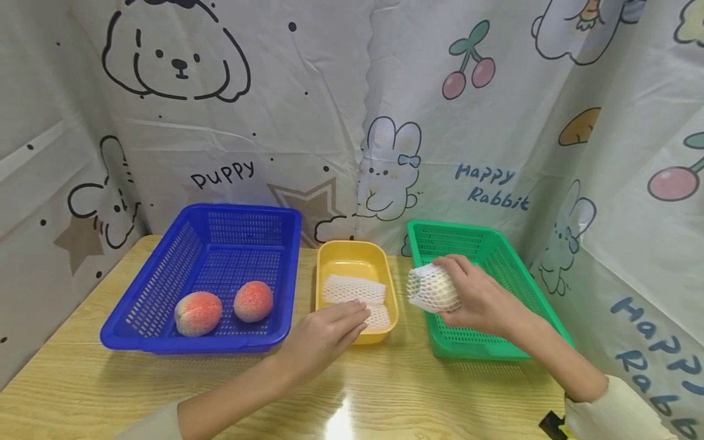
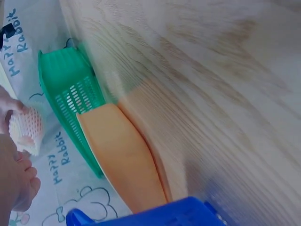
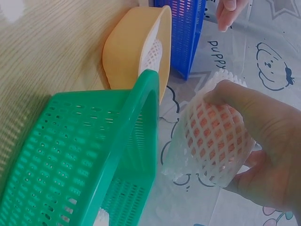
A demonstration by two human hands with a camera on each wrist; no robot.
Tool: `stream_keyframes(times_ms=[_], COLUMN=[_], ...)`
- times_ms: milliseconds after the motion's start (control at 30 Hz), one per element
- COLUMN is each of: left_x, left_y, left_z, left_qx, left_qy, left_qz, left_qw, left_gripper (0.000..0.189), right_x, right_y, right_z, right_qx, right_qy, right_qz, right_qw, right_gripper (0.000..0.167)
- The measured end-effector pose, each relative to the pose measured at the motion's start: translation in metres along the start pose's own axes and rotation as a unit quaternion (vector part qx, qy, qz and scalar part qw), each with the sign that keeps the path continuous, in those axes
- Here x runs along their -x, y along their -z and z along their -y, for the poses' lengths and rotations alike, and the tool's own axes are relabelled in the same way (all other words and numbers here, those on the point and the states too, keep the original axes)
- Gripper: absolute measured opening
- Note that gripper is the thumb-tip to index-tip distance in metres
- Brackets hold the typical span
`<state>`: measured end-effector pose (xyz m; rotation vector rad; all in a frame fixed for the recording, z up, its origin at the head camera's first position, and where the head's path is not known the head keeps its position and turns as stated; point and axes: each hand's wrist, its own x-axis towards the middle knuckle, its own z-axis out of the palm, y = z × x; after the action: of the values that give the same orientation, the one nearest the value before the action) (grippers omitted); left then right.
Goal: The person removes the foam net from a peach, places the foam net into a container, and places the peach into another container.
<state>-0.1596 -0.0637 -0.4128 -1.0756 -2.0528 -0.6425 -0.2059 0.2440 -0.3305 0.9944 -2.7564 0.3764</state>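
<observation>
Right hand (image 1: 478, 299): fingers curled round one round, pale-to-pinkish fruit (image 3: 216, 132) in one white foam-net sleeve (image 1: 422, 292), raised over the left side of the green basket. Left hand (image 1: 324, 339): fingers nearly straight, close together, holding nothing, above the front of the yellow tub.

Surface: one pale wood-grain worktop (image 1: 407, 391). Room: white cloth backdrop (image 1: 308, 104) on the visible sides, printed with puppy, rabbits, cherries and stars.

Containers, three, side by side:
- One blue slotted plastic basket (image 1: 192, 347), left; two pink-and-cream peaches (image 1: 198, 314) near its front, apart.
- One yellow smooth plastic tub (image 1: 352, 260), middle; white foam nets (image 1: 357, 288), at least two, partly hidden.
- One green slotted plastic basket (image 1: 473, 351), right; a white scrap, unidentifiable, shows inside from the right wrist.
</observation>
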Motion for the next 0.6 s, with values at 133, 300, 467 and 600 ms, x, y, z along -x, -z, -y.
stream_keyframes(times_ms=[133,300,467,600], left_x=[0.007,0.018,0.026,0.031], left_y=[0.007,0.015,0.024,0.031], left_z=[0.003,0.005,0.008,0.009], left_qx=[0.002,-0.013,-0.021,-0.025], left_qy=[0.013,0.015,0.024,0.029], left_qz=[-0.013,-0.021,-0.021,-0.025], left_qw=[0.9998,0.9996,0.9993,0.9990], left_gripper=[0.032,0.035,0.045,0.046], right_x=[0.000,-0.001,-0.002,-0.003], right_y=[-0.001,-0.004,-0.006,-0.007], right_z=[0.003,0.006,0.006,0.006], right_qx=[0.001,0.013,0.022,0.024], right_qy=[-0.004,-0.005,0.000,0.003], right_qz=[0.005,0.004,0.003,0.002], right_qw=[1.0000,0.9999,0.9997,0.9997], right_gripper=[0.083,0.083,0.084,0.084])
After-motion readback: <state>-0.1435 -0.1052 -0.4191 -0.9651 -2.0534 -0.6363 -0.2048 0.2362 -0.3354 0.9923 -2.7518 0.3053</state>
